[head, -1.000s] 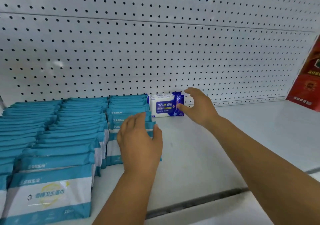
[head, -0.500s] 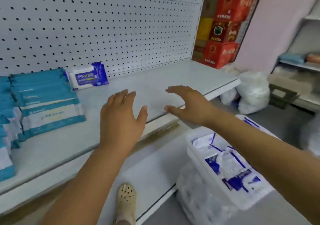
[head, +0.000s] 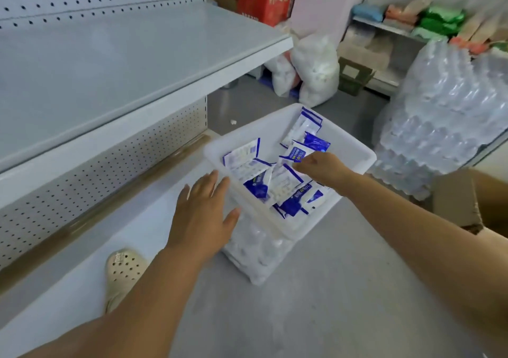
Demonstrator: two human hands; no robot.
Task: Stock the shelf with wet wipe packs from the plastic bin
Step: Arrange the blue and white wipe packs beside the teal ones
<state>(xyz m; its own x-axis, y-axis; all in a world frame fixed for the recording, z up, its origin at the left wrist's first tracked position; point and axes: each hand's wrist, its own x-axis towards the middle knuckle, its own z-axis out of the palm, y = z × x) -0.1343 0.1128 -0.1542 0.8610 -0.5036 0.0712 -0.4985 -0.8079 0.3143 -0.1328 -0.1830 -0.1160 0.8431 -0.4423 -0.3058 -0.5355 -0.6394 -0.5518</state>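
Right hand (head: 321, 166) reaches into the plastic bin (head: 255, 129) among loose wet wipe packs (head: 286, 184); whether it grips one cannot be told. Left hand (head: 203, 214), spread and empty, hovers at the near rim, probably to steady the bin below the shelf (head: 137, 49).

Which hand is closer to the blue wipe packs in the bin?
Right. The right hand is inside the plastic bin, over the wipe packs; the left hand is outside its rim.

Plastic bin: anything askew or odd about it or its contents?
The plastic bin perches on a shrink-wrapped bundle, and the wet wipe packs inside lie jumbled at mixed angles. Nothing looks spilled.
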